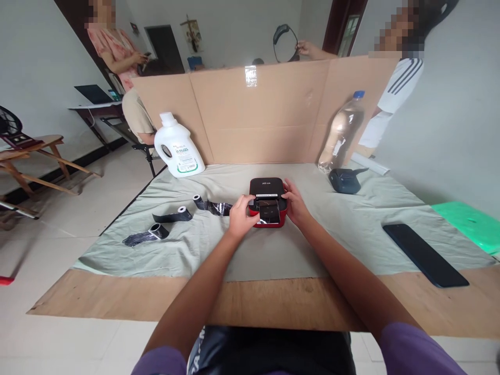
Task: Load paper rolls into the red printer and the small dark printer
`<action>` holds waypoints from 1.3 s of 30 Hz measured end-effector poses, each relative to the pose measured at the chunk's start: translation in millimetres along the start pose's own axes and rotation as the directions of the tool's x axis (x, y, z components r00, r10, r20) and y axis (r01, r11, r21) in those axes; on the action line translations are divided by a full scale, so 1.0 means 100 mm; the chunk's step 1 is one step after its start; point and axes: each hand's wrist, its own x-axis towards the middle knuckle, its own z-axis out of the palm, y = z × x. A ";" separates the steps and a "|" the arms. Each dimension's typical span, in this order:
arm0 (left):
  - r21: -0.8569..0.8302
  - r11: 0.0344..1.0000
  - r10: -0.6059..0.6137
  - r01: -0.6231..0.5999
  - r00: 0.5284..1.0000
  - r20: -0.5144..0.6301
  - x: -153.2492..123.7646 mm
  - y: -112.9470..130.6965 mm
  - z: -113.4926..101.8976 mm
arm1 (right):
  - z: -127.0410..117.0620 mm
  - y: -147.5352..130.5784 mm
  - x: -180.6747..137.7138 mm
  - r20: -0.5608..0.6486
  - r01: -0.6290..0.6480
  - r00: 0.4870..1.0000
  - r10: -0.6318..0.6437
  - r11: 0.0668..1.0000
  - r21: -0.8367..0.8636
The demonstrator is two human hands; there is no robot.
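Note:
A small red and black label printer sits on the cloth in front of me, with a strip of label showing at its slot. My left hand grips its left side, thumb near the front edge and index finger on top. Against the right side, my right hand has its fingers wrapped round the body. Left of the printer lies a roll of shiny black film, its loose tail running toward my left hand. Two more partly unrolled black rolls, one in the middle and one nearer, lie farther left.
A cardboard screen stands at the back. Before it are a white detergent jug, a clear bottle and a dark device. A phone lies right; a green stool stands beyond. Two people are behind the screen.

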 end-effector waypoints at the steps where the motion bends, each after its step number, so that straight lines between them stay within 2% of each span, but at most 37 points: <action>1: -0.002 1.000 0.010 -0.010 1.000 0.009 -0.01 -0.01 0.00 | 0.00 0.01 -0.01 -0.007 -0.004 1.000 0.004 1.000 0.003; 5: -0.032 0.999 0.040 -0.038 0.997 0.061 -0.03 -0.03 -0.05 | -0.03 0.04 -0.02 -0.022 -0.048 0.999 0.048 0.999 0.022; 11: -0.084 0.992 0.100 -0.094 0.992 0.073 -0.03 -0.02 -0.08 | -0.03 0.04 0.00 0.009 -0.061 0.998 0.061 0.998 0.027; 17: -0.038 0.995 -0.088 0.090 0.995 0.050 -0.03 -0.01 -0.05 | 0.00 -0.02 -0.01 0.073 -0.003 0.997 0.006 0.999 -0.041; 23: -0.060 0.992 -0.112 0.115 0.992 0.050 -0.04 0.00 -0.06 | 0.03 0.02 -0.02 0.047 0.007 0.999 -0.005 0.999 -0.047; 26: -0.114 0.985 -0.122 0.129 0.990 0.067 -0.06 0.04 -0.08 | -0.02 0.09 -0.12 0.032 0.025 0.999 -0.023 0.996 -0.084; 28: -0.211 0.953 -0.200 0.215 0.975 0.093 -0.07 0.07 -0.08 | -0.12 0.08 -0.21 0.087 0.046 0.996 -0.033 0.988 -0.149; 31: -0.406 0.834 -0.275 0.373 0.920 0.280 -0.06 0.09 -0.07 | -0.34 -0.02 -0.37 0.273 0.101 0.962 0.000 0.928 -0.358; 34: -0.493 0.748 -0.223 0.444 0.868 0.444 0.00 0.09 -0.09 | -0.46 -0.14 -0.46 0.398 0.182 0.914 0.085 0.788 -0.588; 36: -0.491 0.748 -0.209 0.445 0.862 0.462 0.10 0.08 -0.14 | -0.43 -0.18 -0.44 0.413 0.266 0.910 0.033 0.716 -0.645; 39: -0.467 0.791 -0.184 0.395 0.882 0.434 0.37 0.01 -0.29 | -0.20 -0.19 -0.27 0.397 0.344 0.915 -0.075 0.659 -0.669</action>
